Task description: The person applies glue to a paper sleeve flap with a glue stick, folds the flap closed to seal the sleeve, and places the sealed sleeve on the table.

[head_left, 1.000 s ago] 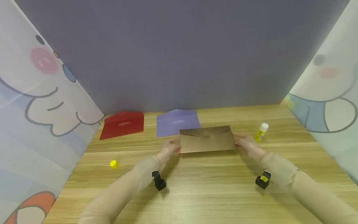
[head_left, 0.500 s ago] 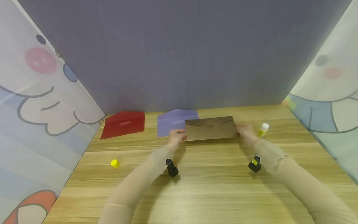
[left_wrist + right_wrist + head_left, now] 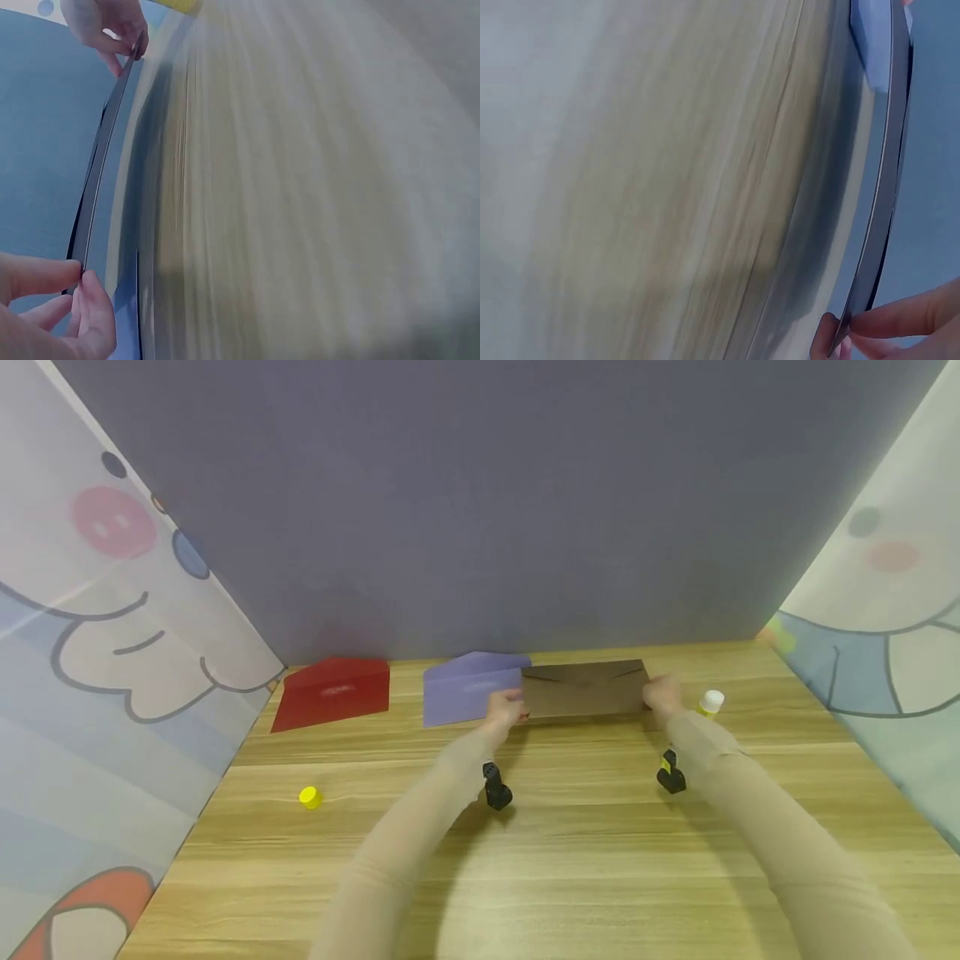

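A brown envelope (image 3: 585, 692) with its flap folded down is held between both hands, above the table near its back edge. My left hand (image 3: 504, 710) pinches the envelope's left end between thumb and fingers, plain in the left wrist view. At the right end, my right hand (image 3: 663, 695) grips the edge the same way; in the right wrist view its fingers (image 3: 900, 319) press on both faces. Seen from the wrists, the envelope (image 3: 101, 169) is edge-on and raised off the wood. It overlaps the right part of a purple envelope (image 3: 468, 693) in the head view.
A red envelope (image 3: 333, 693) with its flap up lies at the back left. A glue stick (image 3: 711, 703) with a white end stands beside the right hand, partly hidden. A yellow cap (image 3: 311, 797) sits on the wooden table (image 3: 570, 877) at left. A grey panel (image 3: 495, 510) rises behind.
Both hands have carried the brown envelope away from the body and to the right, toward the back edge. The purple and red envelopes, the cap and the glue stick stay put.
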{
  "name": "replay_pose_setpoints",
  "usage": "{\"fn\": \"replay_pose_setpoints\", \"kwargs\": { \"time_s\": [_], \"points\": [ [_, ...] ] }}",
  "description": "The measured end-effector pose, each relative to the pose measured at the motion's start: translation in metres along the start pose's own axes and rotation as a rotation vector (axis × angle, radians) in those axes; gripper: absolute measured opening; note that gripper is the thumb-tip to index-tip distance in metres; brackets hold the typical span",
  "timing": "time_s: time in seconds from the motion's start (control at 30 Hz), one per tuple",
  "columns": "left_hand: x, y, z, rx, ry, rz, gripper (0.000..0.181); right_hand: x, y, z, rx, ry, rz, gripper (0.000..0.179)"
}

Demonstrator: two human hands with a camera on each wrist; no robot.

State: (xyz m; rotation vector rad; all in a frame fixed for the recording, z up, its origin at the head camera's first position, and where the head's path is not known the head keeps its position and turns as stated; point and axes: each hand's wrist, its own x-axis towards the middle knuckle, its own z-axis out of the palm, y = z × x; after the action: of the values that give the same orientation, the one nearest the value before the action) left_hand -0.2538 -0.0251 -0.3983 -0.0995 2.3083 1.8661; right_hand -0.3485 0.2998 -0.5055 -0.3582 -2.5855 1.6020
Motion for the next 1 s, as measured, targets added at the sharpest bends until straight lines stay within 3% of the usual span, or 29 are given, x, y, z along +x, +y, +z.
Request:
{"fn": "replay_pose_setpoints", "kwargs": {
  "time_s": [0.1, 0.17, 0.23, 0.33, 0.43, 0.53, 0.6, 0.67, 0.73, 0.8, 0.9, 1.0],
  "points": [
    [0.016, -0.003, 0.011, 0.024, -0.014, -0.011, 0.044, -0.042, -0.053, -0.004, -0.046, 0.05, 0.054, 0.01],
    [0.053, -0.034, 0.021, 0.021, -0.021, 0.046, 0.047, -0.071, -0.088, -0.009, -0.112, 0.055, 0.085, 0.019],
    [0.088, -0.062, 0.033, 0.026, -0.019, 0.088, 0.048, -0.086, -0.105, -0.013, -0.19, 0.073, 0.089, 0.026],
    [0.149, -0.112, 0.054, 0.049, 0.011, 0.14, 0.05, -0.097, -0.117, -0.017, -0.307, 0.087, 0.088, 0.021],
    [0.189, -0.142, 0.071, 0.094, 0.047, 0.125, 0.052, -0.098, -0.12, -0.018, -0.422, 0.115, 0.126, 0.012],
    [0.226, -0.176, 0.081, 0.112, 0.056, 0.187, 0.053, -0.095, -0.119, -0.018, -0.517, 0.117, 0.143, 0.014],
    [0.24, -0.186, 0.085, 0.184, 0.061, 0.198, 0.05, -0.093, -0.118, -0.019, -0.562, 0.108, 0.147, 0.015],
    [0.241, -0.184, 0.088, 0.27, 0.061, 0.188, 0.049, -0.089, -0.115, -0.02, -0.629, 0.091, 0.142, 0.016],
    [0.23, -0.172, 0.089, 0.356, 0.06, 0.191, 0.052, -0.086, -0.111, -0.021, -0.692, 0.076, 0.134, 0.016],
    [0.208, -0.15, 0.089, 0.421, 0.041, 0.164, 0.051, -0.083, -0.109, -0.021, -0.709, 0.063, 0.136, 0.015],
    [0.171, -0.119, 0.086, 0.486, 0.033, 0.196, 0.05, -0.081, -0.106, -0.021, -0.66, 0.063, 0.151, 0.013],
    [0.148, -0.102, 0.084, 0.564, 0.045, 0.248, 0.048, -0.082, -0.104, -0.02, -0.582, 0.084, 0.137, 0.009]
  ]
}}
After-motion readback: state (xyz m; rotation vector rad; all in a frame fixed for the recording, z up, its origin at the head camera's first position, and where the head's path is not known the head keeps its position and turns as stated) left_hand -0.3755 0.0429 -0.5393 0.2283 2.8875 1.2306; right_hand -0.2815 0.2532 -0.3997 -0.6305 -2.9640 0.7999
